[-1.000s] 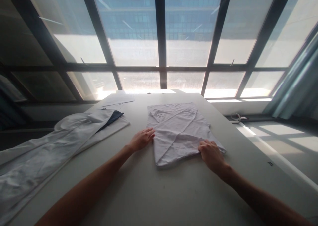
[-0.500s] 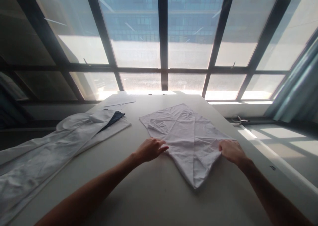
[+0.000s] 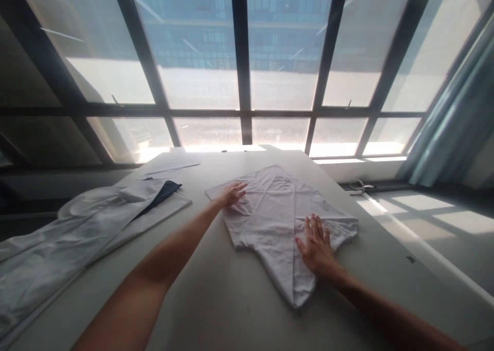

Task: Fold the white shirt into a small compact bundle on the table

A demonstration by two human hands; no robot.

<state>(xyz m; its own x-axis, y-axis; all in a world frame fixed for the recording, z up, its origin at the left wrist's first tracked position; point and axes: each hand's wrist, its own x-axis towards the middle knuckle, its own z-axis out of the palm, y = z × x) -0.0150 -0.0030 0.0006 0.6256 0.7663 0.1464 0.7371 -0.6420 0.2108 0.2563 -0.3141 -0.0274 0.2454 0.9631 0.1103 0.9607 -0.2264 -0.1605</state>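
Observation:
A folded white cloth piece [image 3: 272, 222] lies on the white table [image 3: 216, 294], with a seam or fold line down its middle and a pointed end toward me. Creases run over its left and right parts. My left hand [image 3: 232, 193] rests on the upper left part of the cloth, fingers stretched out. Lower on the right side, my right hand [image 3: 317, 245] lies flat on the cloth with its fingers spread. Neither hand grips anything.
To the left, a pile of white fabric [image 3: 96, 232] with a dark blue patch [image 3: 158, 199] covers the table's side. Thin white sheets [image 3: 173, 163] lie at the back left. Beyond stand large windows [image 3: 204, 83]; a curtain [image 3: 443, 119] hangs right, near a white cable [image 3: 358, 187].
Both hands have let go of the cloth's edges. The left moved up onto its left part; the right moved inward and opened flat. The view has shifted slightly right.

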